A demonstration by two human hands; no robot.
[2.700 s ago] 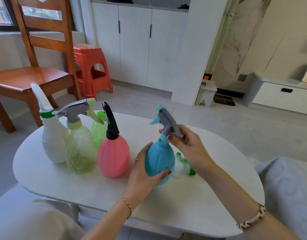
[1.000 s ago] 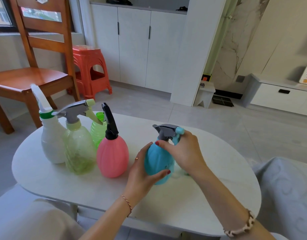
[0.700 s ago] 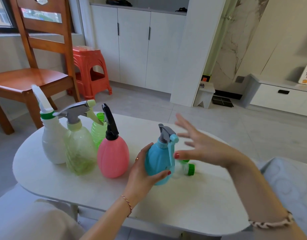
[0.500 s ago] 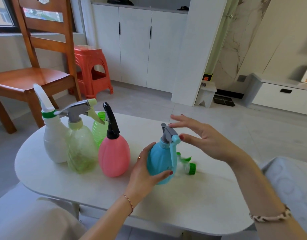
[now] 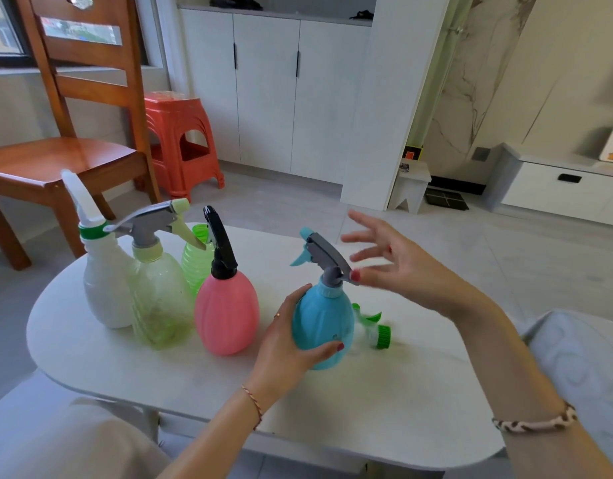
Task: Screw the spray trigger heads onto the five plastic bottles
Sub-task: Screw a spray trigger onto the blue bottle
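My left hand (image 5: 287, 344) grips the round blue bottle (image 5: 324, 326), which stands on the white table (image 5: 384, 409). A grey and blue trigger head (image 5: 320, 255) sits on its neck, nozzle pointing left. My right hand (image 5: 398, 267) hovers just right of that head with fingers spread, the thumb tip touching its back. To the left stand a pink bottle (image 5: 226, 311) with a black head, a pale green bottle (image 5: 161, 299) with a grey head, and a white bottle (image 5: 103, 281) with a white head. A bright green bottle (image 5: 196, 259) behind them has no head. A green and clear trigger head (image 5: 376, 328) lies behind the blue bottle.
A wooden chair (image 5: 56, 146) and an orange plastic stool (image 5: 180, 143) stand on the floor beyond the table's left end. White cabinets (image 5: 274, 91) line the far wall. A grey cushion (image 5: 581, 361) lies at the right.
My right hand let go of the blue bottle's trigger head after turning it and now hovers open beside it. The head's nozzle has swung round to point left. My left hand kept its hold.
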